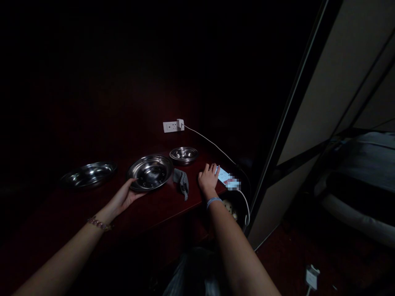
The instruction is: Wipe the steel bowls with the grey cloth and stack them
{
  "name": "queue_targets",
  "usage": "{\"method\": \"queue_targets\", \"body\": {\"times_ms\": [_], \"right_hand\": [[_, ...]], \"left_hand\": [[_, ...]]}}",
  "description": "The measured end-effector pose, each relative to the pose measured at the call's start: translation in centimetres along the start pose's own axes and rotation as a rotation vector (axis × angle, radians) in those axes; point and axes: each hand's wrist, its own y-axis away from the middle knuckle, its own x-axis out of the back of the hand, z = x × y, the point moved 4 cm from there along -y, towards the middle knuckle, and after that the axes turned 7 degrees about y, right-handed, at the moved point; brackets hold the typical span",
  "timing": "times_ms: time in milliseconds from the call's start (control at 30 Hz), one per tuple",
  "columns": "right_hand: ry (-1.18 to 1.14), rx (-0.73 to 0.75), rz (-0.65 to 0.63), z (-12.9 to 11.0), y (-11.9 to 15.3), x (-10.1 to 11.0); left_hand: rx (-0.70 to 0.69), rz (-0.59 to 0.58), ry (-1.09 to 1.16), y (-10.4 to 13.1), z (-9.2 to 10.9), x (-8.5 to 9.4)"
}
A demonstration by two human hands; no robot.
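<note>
From the head view, I see the left hand (pixel 128 197) closed on the near-left rim of a round metal bowl (pixel 152 173), thumb inside the rim and fingers beneath. The bowl, its inner surface speckled, is at the middle of a dark red table (pixel 166 209). The right hand (pixel 209 179) lies well apart from the left, palm down near the table's right edge, empty as far as I can see, its fingertips at the left end of a lit phone (pixel 224 176). Between the hands lies a crumpled grey cloth (pixel 181 181), just right of the bowl. Smaller nested bowls (pixel 184 154) stand behind the cloth; an oval dish (pixel 89 174) lies to the left. A white cable (pixel 212 143) runs from a plugged-in charger (pixel 180 124) at the wall socket (pixel 169 127).
</note>
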Motion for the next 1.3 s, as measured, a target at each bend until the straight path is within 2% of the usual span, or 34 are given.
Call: {"method": "queue_targets", "body": {"times_ms": [100, 233, 367, 533, 700, 833, 1000, 1133, 1300], "right_hand": [[-0.049, 0.191, 0.055, -1.4, 0.2, 1.3], [-0.153, 0.409, 0.019, -3.5, 1.1, 3.0], [-0.243, 0.506, -0.049, -4.7, 2.1, 3.8], [-0.308, 0.539, -0.121, -5.2, 2.5, 4.0], [-0.305, 0.626, -0.096, -5.7, 2.9, 4.2], [-0.327, 0.768, -0.059, -6.7, 3.5, 4.3], [-0.295, 0.989, -0.139, -9.1, 4.5, 3.5], [-0.207, 0.993, -0.164, -11.3, 4.9, 2.6], [-0.112, 0.797, -0.196, -13.5, 4.7, 1.5]], "left_hand": [[-0.011, -0.003, -0.012, -0.2, 0.1, 0.2], [-0.018, -0.010, 0.009, -0.5, 0.1, 0.5], [-0.062, 0.016, 0.044, -0.9, 0.3, 1.1], [-0.078, 0.027, 0.036, -0.9, 0.4, 1.2], [-0.093, 0.043, 0.035, -0.4, 0.5, 0.6], [-0.107, 0.068, 0.022, -0.1, 0.7, 0.4], [-0.143, 0.107, 0.000, 0.0, 1.0, 0.6], [-0.182, 0.106, -0.009, -0.2, 1.2, 1.0], [-0.277, 0.128, -0.007, -0.6, 1.3, 1.5]]}}
